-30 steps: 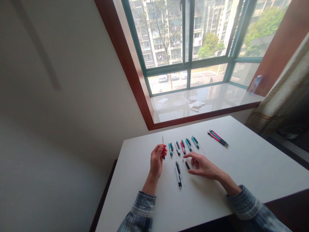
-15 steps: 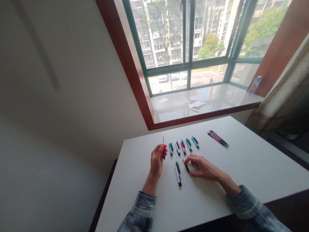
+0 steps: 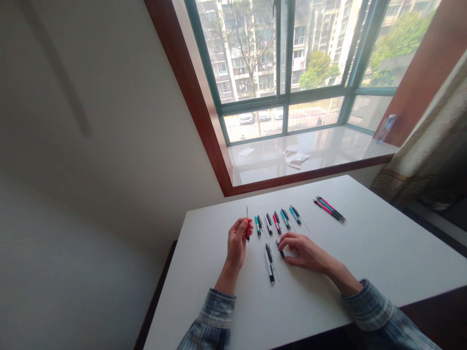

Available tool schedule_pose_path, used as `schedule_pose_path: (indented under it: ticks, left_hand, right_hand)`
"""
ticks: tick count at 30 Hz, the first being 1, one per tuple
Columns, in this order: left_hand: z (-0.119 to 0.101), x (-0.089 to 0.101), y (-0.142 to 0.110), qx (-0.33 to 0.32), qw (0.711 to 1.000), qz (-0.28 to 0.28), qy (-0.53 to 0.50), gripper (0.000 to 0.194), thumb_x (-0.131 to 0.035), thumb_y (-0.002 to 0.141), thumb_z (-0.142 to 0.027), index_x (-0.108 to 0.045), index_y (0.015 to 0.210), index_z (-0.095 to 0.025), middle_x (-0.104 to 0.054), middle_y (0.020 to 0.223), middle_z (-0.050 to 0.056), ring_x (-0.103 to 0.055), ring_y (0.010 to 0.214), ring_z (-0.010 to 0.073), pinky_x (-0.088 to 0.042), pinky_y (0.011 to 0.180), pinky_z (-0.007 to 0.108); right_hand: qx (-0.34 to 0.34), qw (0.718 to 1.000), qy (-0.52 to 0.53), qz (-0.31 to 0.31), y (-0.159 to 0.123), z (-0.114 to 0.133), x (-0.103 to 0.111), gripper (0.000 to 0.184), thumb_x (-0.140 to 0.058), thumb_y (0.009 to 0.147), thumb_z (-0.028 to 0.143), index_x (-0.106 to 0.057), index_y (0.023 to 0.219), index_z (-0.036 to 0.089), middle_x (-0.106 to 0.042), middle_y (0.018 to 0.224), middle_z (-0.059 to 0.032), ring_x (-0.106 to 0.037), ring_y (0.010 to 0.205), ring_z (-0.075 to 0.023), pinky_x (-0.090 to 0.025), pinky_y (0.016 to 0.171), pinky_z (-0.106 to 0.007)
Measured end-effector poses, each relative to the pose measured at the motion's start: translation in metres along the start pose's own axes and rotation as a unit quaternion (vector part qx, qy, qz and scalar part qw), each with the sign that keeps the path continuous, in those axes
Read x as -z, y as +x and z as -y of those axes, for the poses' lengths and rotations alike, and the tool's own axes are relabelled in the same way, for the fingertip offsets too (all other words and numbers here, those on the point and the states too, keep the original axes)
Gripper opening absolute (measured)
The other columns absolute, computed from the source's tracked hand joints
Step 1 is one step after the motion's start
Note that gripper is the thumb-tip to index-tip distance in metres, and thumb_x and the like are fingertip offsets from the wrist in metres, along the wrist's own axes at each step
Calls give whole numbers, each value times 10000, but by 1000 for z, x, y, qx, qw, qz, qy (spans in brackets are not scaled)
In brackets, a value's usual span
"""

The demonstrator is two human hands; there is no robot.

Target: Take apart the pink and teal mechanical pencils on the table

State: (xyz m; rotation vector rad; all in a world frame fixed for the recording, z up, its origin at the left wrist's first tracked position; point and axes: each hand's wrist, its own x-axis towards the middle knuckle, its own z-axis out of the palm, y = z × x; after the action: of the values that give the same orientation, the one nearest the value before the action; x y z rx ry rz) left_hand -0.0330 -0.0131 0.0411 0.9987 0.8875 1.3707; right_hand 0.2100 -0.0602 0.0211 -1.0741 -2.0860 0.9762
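Note:
My left hand (image 3: pixel 238 241) is closed around a red pen barrel (image 3: pixel 248 229), with a thin refill pointing up out of it. Over the table, my right hand (image 3: pixel 304 252) has its thumb and fingertips on a short black pen part (image 3: pixel 281 250) that lies on the surface. Just left of that part is a white pen barrel (image 3: pixel 269 265), with a black pen part (image 3: pixel 269 253) and a thin refill beside it. Beyond both hands runs a row of pens in pieces, among them a red barrel (image 3: pixel 276 224) and a teal barrel (image 3: pixel 295 215).
Several assembled pens (image 3: pixel 329 210) lie together at the back right of the white table (image 3: pixel 379 243). Behind it, the windowsill (image 3: pixel 262 165) holds a crumpled cloth (image 3: pixel 296 158) and a clear bottle (image 3: pixel 385 129). A curtain (image 3: pixel 426 131) hangs at the right.
The fingers of my right hand have shifted the black pen part slightly up and to the left on the table. My left hand stays in place with the red barrel.

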Motion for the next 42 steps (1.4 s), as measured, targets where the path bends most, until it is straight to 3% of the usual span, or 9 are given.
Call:
schedule_pose_path:
  ticks: [16,22,28,35,42]
  left_hand:
    - [1,-2,0,-4,1000,2,23,270,-707,857,-419,-714,875,-149,-611,736,12,-501,637,116,-407,631,245]
    - [2,-7,-7,-58,988,55,131,229,-649,862,-352,-639,723,-170,-578,637,-5,-471,587,120,-391,592,244]
    - [9,-17,-15,-34,982,104,154,150,-647,851,-331,-660,816,-185,-515,535,-48,-416,494,105,-318,508,227]
    - [8,-22,-21,-48,957,157,238,219,-671,879,-369,-712,808,-166,-475,557,-34,-371,517,107,-279,520,242]
    - [8,-23,-25,-55,938,188,285,215,-702,865,-359,-753,777,-170,-506,571,-20,-358,533,113,-275,538,256]
  right_hand:
    - [0,999,19,-37,2,1,-1,184,-717,830,236,-735,1013,241,-686,1114,-54,-595,783,-161,-512,703,-275]
    - [-35,986,83,-140,4,1,-2,245,-683,904,432,-718,1012,215,-708,891,-35,-612,744,-167,-518,681,-291]
    - [-48,964,221,-143,6,2,-4,367,-742,856,495,-678,1057,196,-706,899,-44,-655,816,-187,-562,767,-332]
    - [-54,938,308,-151,8,4,-6,389,-802,807,474,-672,1062,210,-720,923,-45,-684,869,-201,-572,819,-350]
    - [-87,927,317,-178,10,-2,-10,346,-809,781,497,-704,911,194,-717,807,-32,-657,748,-191,-538,724,-333]
